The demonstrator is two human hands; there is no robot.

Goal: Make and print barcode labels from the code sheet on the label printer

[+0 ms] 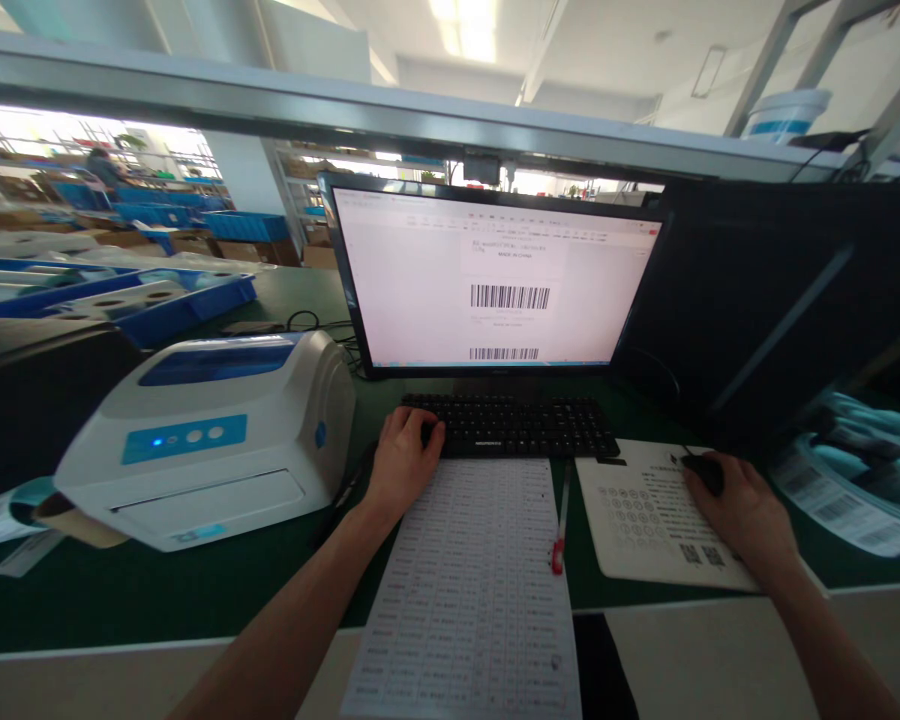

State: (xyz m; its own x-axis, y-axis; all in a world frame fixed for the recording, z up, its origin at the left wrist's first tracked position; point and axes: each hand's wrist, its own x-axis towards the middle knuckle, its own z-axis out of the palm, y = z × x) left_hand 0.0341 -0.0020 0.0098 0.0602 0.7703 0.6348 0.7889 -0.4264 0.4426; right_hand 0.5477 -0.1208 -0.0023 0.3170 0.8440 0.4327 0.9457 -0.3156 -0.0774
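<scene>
My left hand [403,458] rests on the left end of a black keyboard [521,427], fingers curled loosely over the keys and holding nothing. My right hand [742,508] is closed over a black mouse [703,470] that sits on a white printed mouse pad [641,515]. Between my arms lies a printed sheet [472,590] full of small rows of text. A monitor [495,280] behind the keyboard shows a white document with barcodes.
A white label printer [210,440] with blue buttons stands at left. A red-capped pen [561,530] lies beside the sheet. A dark screen or panel [780,300] stands at right, with teal packets and labels [855,480] below. Blue trays [157,300] sit behind the printer.
</scene>
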